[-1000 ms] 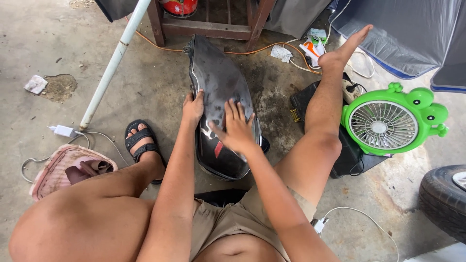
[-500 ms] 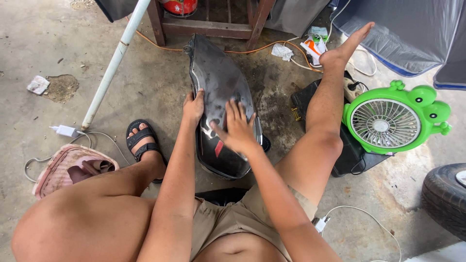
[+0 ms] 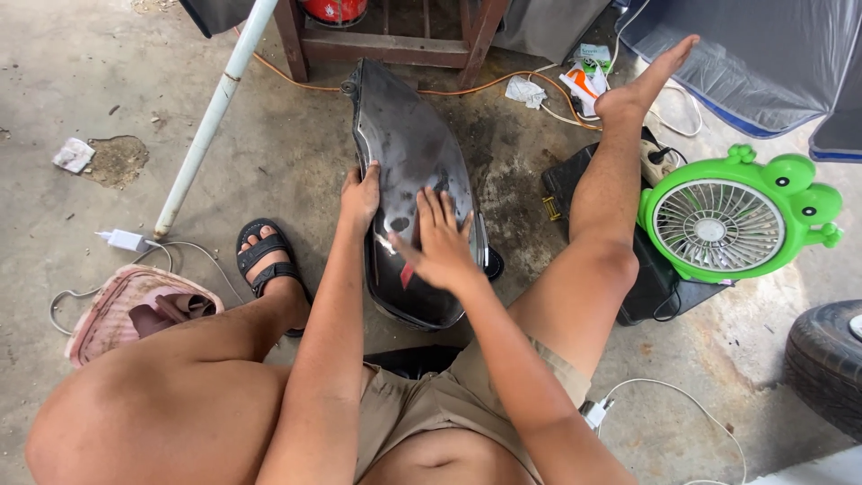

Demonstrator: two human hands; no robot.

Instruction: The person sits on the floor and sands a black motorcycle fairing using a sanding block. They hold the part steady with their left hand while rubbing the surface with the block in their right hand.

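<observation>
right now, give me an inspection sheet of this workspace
surface: bare concrete floor, stained and dusty.
job's things: dark glossy body panel lying lengthwise on the floor between the person's legs.
clutter: crumpled paper, pink basket, small packets, tyre at right.
grippers: left hand grips the panel's left edge; right hand lies flat on it, fingers spread.
cables: orange cable under the wooden stand; white charger and lead; white cable near the right knee.
surroundings: green frog-shaped fan, white pole, grey cover.
</observation>
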